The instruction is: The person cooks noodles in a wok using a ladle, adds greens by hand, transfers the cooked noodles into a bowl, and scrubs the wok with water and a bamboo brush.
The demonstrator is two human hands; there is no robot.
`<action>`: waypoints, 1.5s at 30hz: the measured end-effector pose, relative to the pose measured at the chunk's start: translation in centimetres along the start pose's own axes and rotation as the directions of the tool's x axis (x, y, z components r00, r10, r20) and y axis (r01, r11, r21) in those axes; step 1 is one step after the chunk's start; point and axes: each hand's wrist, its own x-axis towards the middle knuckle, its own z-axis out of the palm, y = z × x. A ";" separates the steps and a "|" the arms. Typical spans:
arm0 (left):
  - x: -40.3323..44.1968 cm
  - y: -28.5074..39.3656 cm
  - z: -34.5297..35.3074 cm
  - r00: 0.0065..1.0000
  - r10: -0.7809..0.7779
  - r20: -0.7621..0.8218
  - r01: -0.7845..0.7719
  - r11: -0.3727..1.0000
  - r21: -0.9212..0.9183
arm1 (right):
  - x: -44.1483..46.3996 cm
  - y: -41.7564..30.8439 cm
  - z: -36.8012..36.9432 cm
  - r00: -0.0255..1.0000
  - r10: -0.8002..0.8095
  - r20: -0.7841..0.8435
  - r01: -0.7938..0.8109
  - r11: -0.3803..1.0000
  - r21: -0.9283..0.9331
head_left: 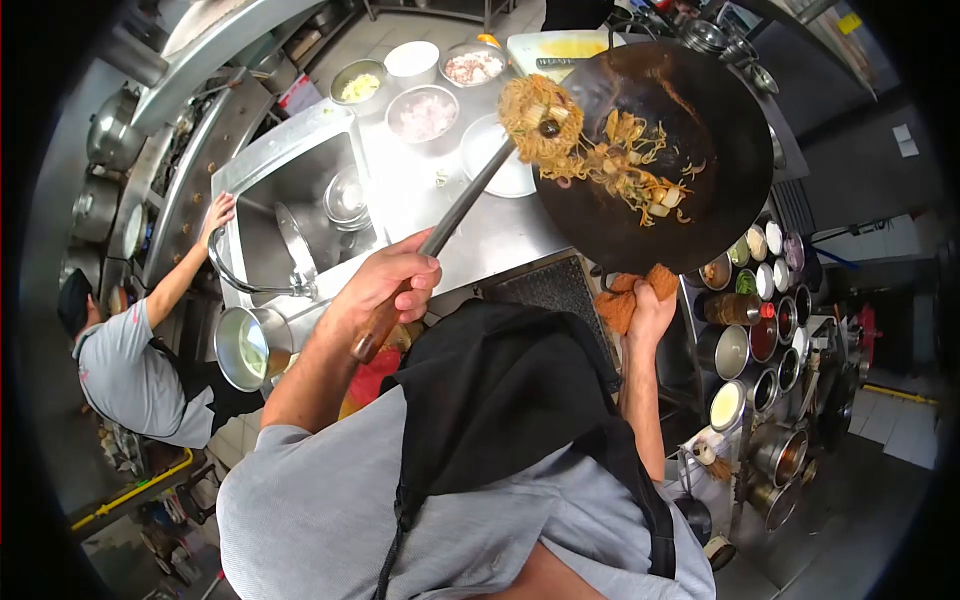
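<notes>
Noodles (540,115) are heaped on the head of a ladle (470,200), hiding its bowl at the wok's left rim. My left hand (392,285) is closed around the ladle's wooden-ended handle. A tilted black wok (715,130) contains more noodles (640,165) with vegetable pieces. My right hand (652,308) is closed on an orange-brown cloth (618,308) at the wok's near edge; the cloth hides whatever handle is under it. Partly behind the ladle, a white plate (488,160) rests on the steel counter (455,235).
Bowls of chopped ingredients (423,113) and a cutting board (560,48) stand at the back. Left are a sink (270,190), a faucet (290,290) and a co-worker (150,350) reaching to the sink's edge. Several seasoning containers (765,340) crowd the right.
</notes>
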 end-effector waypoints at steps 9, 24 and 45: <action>2.3 -1.2 -1.3 0.983 0.011 -0.186 0.004 0.997 0.079 | 4.9 -1.1 0.2 0.995 -0.094 0.018 0.095 0.994 -0.048; 6.7 -9.6 2.4 0.740 0.500 -0.450 0.180 0.498 0.848 | 15.2 -2.6 -5.3 0.973 -0.046 0.225 0.055 0.998 -0.035; 8.7 -7.3 8.9 0.596 0.743 -0.305 0.133 0.283 0.950 | 21.4 -2.9 -3.5 0.931 0.077 0.358 -0.102 0.993 0.052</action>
